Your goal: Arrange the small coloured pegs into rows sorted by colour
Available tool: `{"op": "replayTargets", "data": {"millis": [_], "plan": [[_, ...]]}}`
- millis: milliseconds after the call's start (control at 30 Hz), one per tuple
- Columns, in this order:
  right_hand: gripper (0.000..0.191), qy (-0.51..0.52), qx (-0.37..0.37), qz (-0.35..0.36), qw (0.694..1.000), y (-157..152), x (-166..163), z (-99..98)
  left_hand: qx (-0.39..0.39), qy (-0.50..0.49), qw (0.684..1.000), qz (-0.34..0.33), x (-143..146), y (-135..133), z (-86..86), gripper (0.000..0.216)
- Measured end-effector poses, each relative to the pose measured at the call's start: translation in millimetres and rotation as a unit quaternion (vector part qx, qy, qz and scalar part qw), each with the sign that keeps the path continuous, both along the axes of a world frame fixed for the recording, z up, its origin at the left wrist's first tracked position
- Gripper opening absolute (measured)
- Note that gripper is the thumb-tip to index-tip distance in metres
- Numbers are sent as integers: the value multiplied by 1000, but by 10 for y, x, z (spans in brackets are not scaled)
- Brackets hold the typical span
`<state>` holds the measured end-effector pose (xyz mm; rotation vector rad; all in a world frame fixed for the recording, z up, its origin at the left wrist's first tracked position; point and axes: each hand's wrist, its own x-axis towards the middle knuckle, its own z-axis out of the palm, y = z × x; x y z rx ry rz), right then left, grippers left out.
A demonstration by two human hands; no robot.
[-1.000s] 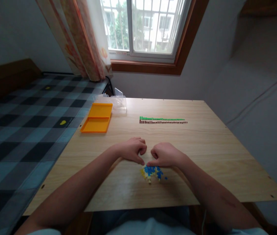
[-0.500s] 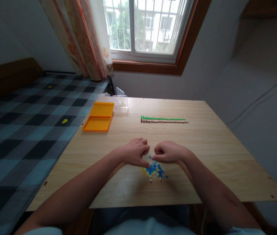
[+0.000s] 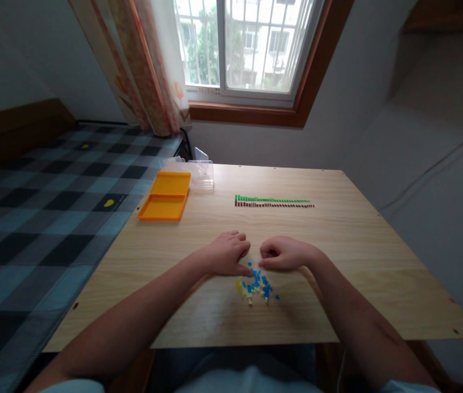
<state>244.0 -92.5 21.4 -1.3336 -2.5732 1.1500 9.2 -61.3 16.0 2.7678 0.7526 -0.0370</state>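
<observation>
Blue toy bricks (image 3: 266, 289) lie in a loose scatter on the counter (image 3: 198, 325), nearer its front edge than its back one and roughly midway between its left and right edges. They sit just below my two hands, on the front-edge side, with pale cream bricks (image 3: 250, 301) along the pile's front and a small yellow cluster (image 3: 239, 288) on its left. One blue brick lies by itself in the gap between my thumbs, and another lies just off the pile's right side.

My left hand (image 3: 228, 254) is palm down, fingers loosely bent and thumb stretched well away from them, its tip at the pile's upper edge, seemingly on the blue bricks; I see nothing gripped in it. My right hand (image 3: 284, 253) is more curled, with a small gap between thumb and bent forefinger; its thumb tip is just above the pile, and I cannot tell whether it has hold of a brick.

Towards the counter's back edge run a green row (image 3: 272, 199) and, just in front of it, a brown row (image 3: 270, 205). An orange two-part tray (image 3: 162, 206) lies along the left edge, with clear plastic boxes (image 3: 202, 180) behind it at the back-left corner.
</observation>
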Motion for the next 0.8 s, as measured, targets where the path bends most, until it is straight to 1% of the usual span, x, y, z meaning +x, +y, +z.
{"op": "replayTargets", "data": {"millis": [133, 267, 400, 500, 633, 800], "plan": [[39, -18, 27, -25, 999, -17, -43, -26, -11, -12, 1000, 26, 22, 34, -22, 35], [43, -29, 65, -48, 996, -27, -68, -56, -55, -33, 997, 46, 11, 88, 7, 29], [44, -41, 70, -54, 995, -39, -91, -54, -89, -42, 995, 27, -42, 94, 74, 27], [44, -61, 72, -53, 994, -64, -129, -25, -80, -29, 996, 8, -68, 45, 94, 33], [47, -98, 92, -45, 990, -98, -193, 14, -51, -10, 999, 2, -66, -17, 66, 45], [49, -108, 108, -41, 987, -104, -224, -2, -34, 2, 999, -2, -45, -47, 62, 53]]}}
